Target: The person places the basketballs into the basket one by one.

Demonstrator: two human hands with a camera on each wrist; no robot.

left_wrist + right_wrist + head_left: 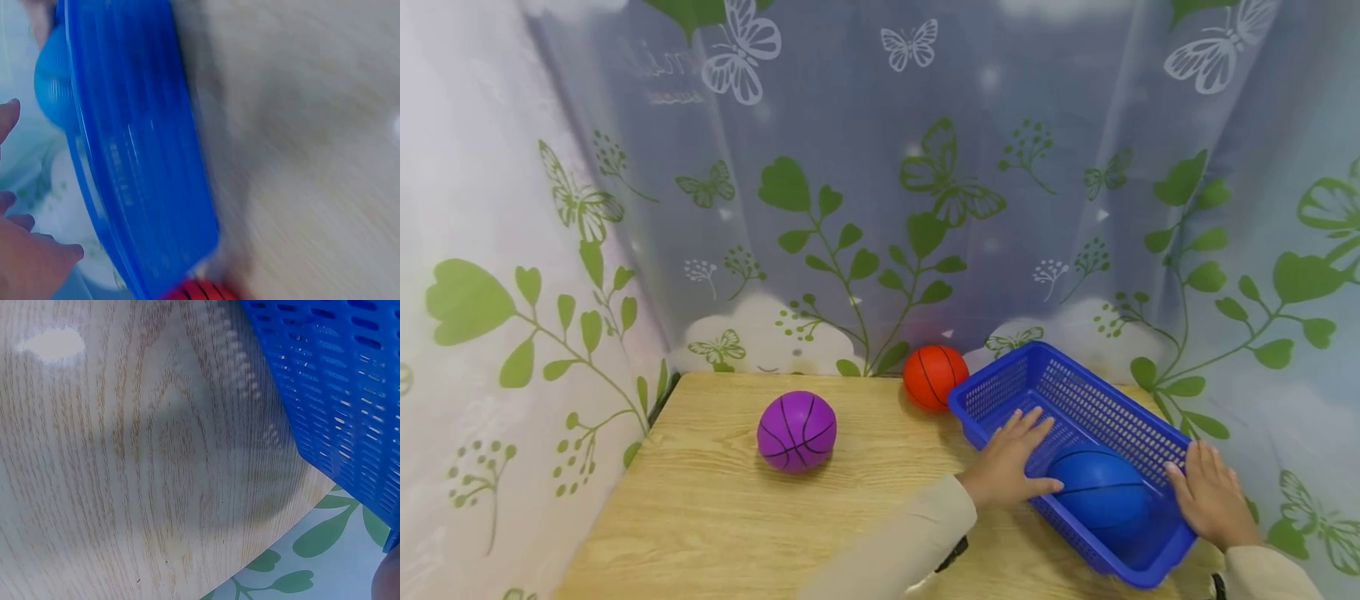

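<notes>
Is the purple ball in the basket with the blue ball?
No, the purple ball sits on the table, apart from the basket.

Downward head view, close wrist views, shared basket (1097,407)

L hand (31,259) nr blue basket (147,156), blue ball (54,87) sticking out of it; red ball (201,291) partly vis. at btm.

Wood-grain table (700,517) before a grey-blue curtain (842,108) with green leaf and butterfly prints (784,185).
</notes>
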